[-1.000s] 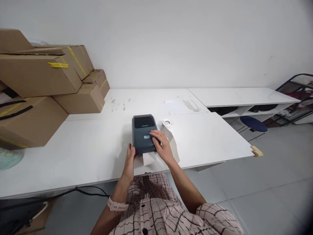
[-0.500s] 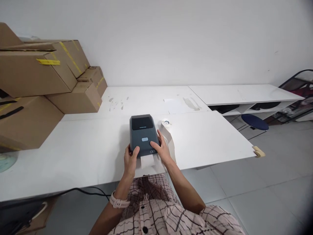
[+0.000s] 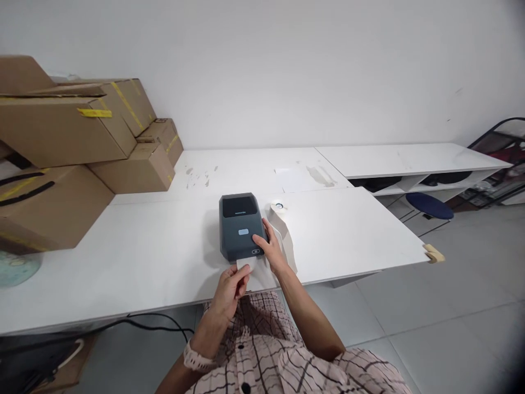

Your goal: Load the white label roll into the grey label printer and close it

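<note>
A dark grey label printer (image 3: 240,227) sits on the white table near its front edge. White label paper (image 3: 246,263) sticks out of the printer's front slot. My left hand (image 3: 230,287) pinches that paper between thumb and fingers, just in front of the slot. Against the printer's right side rests my right hand (image 3: 270,246), its thumb on the top near the front corner and its fingers along the side. A roll of labels (image 3: 279,207) lies right behind my right hand, with a loose strip of backing paper (image 3: 287,243) trailing toward the table's front edge.
Cardboard boxes (image 3: 135,167) are stacked on the table's left. A white sheet (image 3: 289,179) lies near the back. Black cables (image 3: 151,322) hang below the front edge. At the right stand a low shelf (image 3: 394,187) and a blue stool (image 3: 429,204). Tan padding (image 3: 433,254) covers the table corner.
My left hand has let go of the printer's left side and moved right and down to the paper at the slot. My right hand stays on the printer.
</note>
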`<state>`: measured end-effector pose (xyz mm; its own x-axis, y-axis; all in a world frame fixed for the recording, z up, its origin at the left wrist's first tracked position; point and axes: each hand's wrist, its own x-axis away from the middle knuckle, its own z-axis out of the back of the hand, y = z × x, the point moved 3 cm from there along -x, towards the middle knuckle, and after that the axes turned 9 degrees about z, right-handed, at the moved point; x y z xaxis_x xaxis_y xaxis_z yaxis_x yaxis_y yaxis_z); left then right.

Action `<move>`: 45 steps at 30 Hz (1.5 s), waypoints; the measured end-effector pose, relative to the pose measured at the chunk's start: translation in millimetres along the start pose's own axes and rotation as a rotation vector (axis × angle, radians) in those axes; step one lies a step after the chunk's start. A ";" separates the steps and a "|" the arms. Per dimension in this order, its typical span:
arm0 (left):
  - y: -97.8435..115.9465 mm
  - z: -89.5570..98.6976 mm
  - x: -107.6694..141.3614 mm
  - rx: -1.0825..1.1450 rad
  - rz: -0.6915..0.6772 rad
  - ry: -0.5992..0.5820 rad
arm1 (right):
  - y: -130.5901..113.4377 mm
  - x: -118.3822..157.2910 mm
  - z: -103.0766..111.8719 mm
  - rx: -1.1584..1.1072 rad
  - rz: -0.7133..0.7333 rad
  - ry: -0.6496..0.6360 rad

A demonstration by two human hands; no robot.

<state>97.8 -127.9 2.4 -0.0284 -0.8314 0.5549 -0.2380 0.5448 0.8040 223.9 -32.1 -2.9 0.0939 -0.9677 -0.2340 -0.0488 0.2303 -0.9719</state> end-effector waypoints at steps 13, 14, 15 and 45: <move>30.7 53.9 23.0 -0.582 -0.497 0.566 | -67.1 8.9 -23.7 1.011 0.812 -0.284; 34.6 54.7 21.0 -0.548 -0.524 0.589 | -66.9 10.9 -27.9 1.049 0.830 -0.276; 37.9 53.6 17.5 -0.524 -0.543 0.586 | -66.9 12.9 -31.4 1.074 0.844 -0.273; 105.4 49.5 -82.8 -0.733 -0.290 0.640 | -100.7 -130.7 -20.8 0.972 0.580 -0.275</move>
<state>26.9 -7.0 30.7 0.5127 -0.8445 0.1545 0.5068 0.4430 0.7396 195.8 69.1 126.1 0.5256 -0.6641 -0.5317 0.6167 0.7280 -0.2995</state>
